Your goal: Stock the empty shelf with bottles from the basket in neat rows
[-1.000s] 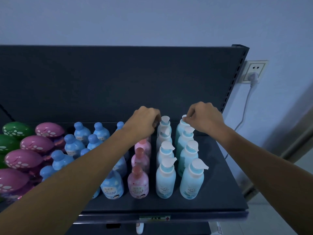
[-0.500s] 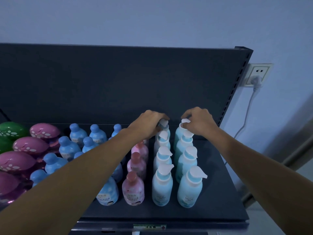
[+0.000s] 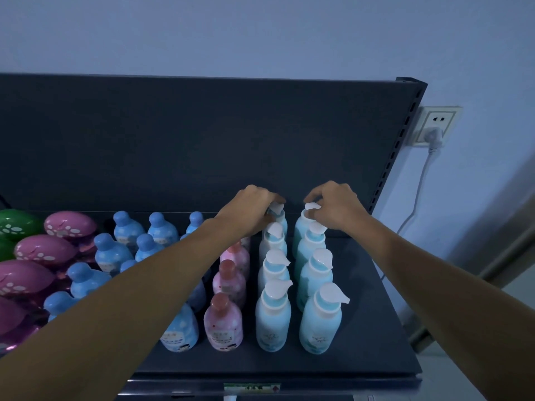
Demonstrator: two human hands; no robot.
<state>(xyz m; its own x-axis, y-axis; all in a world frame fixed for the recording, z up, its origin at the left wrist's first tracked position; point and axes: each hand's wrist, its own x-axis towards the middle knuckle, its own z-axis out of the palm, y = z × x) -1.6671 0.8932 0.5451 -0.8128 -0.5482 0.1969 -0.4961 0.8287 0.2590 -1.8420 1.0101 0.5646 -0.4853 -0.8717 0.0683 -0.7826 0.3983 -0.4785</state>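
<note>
Dark shelf (image 3: 365,334), back edge: left hand (image 3: 249,211) pinches a pump bottle (image 3: 280,219) by its top; right hand (image 3: 337,208) pinches the neighbouring bottle (image 3: 301,228).

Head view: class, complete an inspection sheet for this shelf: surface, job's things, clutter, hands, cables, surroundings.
Surface: dark shelf, bare along its right side.
Job's things: pump bottles upright in two rows of four; pink bottles and blue bottles in rows to their left; basket not seen.
Clutter: pink and green egg-shaped containers, far left.
Hands: left hand grips the left rear bottle's pump; right hand pinches the right rear bottle's pump.
Cables: white cable hangs from a plug in the socket, right of the shelf.
Surroundings: dark back panel, pale wall.
</note>
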